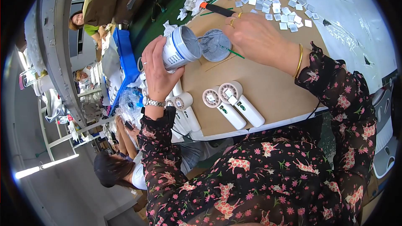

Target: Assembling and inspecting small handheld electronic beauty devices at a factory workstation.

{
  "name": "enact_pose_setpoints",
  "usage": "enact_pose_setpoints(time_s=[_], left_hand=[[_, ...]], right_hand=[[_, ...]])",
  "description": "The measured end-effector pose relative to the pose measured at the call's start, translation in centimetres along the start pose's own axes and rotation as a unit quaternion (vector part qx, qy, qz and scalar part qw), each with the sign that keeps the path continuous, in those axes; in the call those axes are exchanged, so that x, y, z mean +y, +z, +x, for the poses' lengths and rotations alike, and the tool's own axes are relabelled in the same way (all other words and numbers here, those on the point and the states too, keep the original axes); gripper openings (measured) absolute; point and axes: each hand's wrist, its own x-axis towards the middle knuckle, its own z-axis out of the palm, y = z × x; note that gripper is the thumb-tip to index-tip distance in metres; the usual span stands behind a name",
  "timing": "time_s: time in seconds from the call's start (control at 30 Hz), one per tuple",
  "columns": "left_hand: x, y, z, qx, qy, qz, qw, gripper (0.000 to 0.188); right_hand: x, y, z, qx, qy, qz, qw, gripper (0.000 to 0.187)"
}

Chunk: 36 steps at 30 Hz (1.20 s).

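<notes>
My left hand [154, 65] is wrapped round a white tub [175, 52] of grey paste. The tub is tilted, its mouth facing right above a round lid [217, 46] smeared with the same paste. Over the lid's right side, my right hand [251, 31] is closed, back up. From its fingers a tool's black-and-orange handle [217, 9] sticks out to the upper left; the tool's working end cannot be made out. A thin green stick [236, 53] shows at the lid's edge. Nearer me lie two white handheld fans [247, 106], small white squares on their heads.
A pile of small clear squares [274, 6] spreads at the far right beside plastic film. More white fans [184, 111] lie left of the cardboard sheet [276, 88]. A blue bin [125, 54] and several people, one seated nearby [115, 169], are on the left.
</notes>
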Motion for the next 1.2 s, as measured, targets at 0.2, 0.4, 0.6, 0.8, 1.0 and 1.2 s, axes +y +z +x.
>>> enact_pose_setpoints(time_s=[0.2, 0.4, 0.6, 0.8, 1.0, 1.2], left_hand=[[0.2, -0.2, 0.0, 0.000, -0.001, 0.001, 1.000, 0.094], [-0.1, -0.1, -0.2, -0.009, -0.001, -0.006, 1.000, 0.095], [0.0, -0.1, 0.3, -0.008, 0.009, -0.025, 1.000, 0.098], [0.6, -0.3, 0.9, 0.007, 0.017, -0.040, 0.999, 0.100], [0.7, -0.2, 0.7, 0.018, 0.015, -0.066, 0.998, 0.100], [0.3, -0.2, 0.1, 0.045, -0.006, -0.090, 0.995, 0.100]], right_hand=[[0.4, 0.5, -0.5, -0.029, 0.007, 0.024, 0.999, 0.015], [0.8, -0.4, -0.5, -0.005, 0.007, 0.018, 1.000, 0.014], [0.1, -0.6, 0.8, 0.043, -0.028, 0.054, 0.997, 0.012], [-1.3, -0.2, 3.5, 0.109, -0.049, 0.129, 0.984, 0.006], [-2.1, 1.3, 5.1, 0.069, -0.069, 0.156, 0.983, 0.007], [-1.8, 0.0, 4.3, -0.002, -0.093, 0.103, 0.990, 0.006]])
